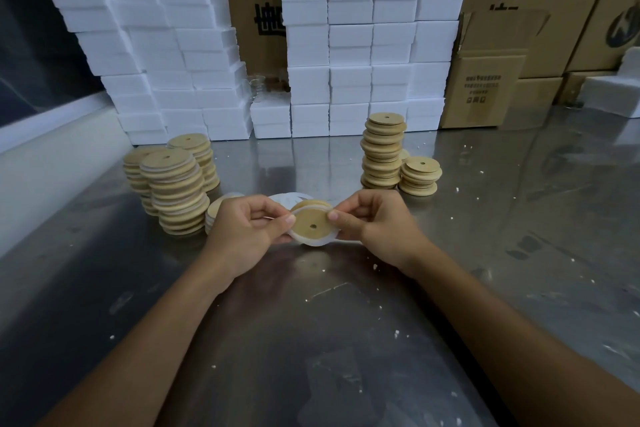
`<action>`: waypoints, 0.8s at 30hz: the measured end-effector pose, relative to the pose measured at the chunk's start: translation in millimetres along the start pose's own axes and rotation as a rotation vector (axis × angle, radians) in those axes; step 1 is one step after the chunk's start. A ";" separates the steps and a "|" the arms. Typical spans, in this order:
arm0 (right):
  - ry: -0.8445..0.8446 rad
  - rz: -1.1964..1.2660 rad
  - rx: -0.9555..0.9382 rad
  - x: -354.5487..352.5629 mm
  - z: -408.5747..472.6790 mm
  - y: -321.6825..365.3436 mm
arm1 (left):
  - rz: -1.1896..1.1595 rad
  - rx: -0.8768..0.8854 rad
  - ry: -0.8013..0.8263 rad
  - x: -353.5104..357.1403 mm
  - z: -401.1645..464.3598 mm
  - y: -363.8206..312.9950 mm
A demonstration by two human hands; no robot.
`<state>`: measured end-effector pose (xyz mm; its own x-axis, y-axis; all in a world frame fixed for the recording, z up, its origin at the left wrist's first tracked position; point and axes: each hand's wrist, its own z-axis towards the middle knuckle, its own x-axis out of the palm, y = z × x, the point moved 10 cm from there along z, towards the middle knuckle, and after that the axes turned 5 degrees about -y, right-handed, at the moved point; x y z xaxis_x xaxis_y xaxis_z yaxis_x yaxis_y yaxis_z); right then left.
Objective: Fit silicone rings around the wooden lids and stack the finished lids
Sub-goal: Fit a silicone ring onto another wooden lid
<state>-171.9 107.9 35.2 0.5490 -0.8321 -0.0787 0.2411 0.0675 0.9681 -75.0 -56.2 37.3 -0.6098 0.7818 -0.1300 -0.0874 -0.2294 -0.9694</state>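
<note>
Lid in hand: a round pale wooden lid with a small centre hole is held above the middle of the reflective metal worktop, tilted toward the camera.
Ring: a translucent white silicone ring is seen round the lid's lower rim; whether it is fully seated cannot be told.
Left hand: curled, with the lid's left edge pinched by thumb and fingers.
Right hand: curled, with the lid's right edge pinched.
Ringed stacks: leaning stacks of lids with white rings are set toward the left edge.
Bare stacks: stacks of plain wooden lids are set toward the far edge, right of centre.
Loose rings: white rings are lying just behind the hands.
Background: white foam blocks and brown cardboard boxes are lined along the far edge.
</note>
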 end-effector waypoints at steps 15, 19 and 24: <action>-0.068 -0.487 -0.361 9.0 -8.2 33.1 | 0.142 0.281 -0.040 2.8 -6.2 -29.9; -0.043 -0.621 -0.466 17.6 -14.5 46.2 | 0.254 0.397 -0.027 6.4 -9.9 -42.3; -0.066 -0.552 -0.419 12.7 -12.3 40.4 | 0.290 0.384 -0.051 4.7 -7.7 -38.2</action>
<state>-145.4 106.8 70.4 0.2104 -0.8366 -0.5058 0.7672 -0.1794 0.6158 -68.5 -39.3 72.1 -0.6890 0.6269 -0.3636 -0.1868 -0.6383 -0.7468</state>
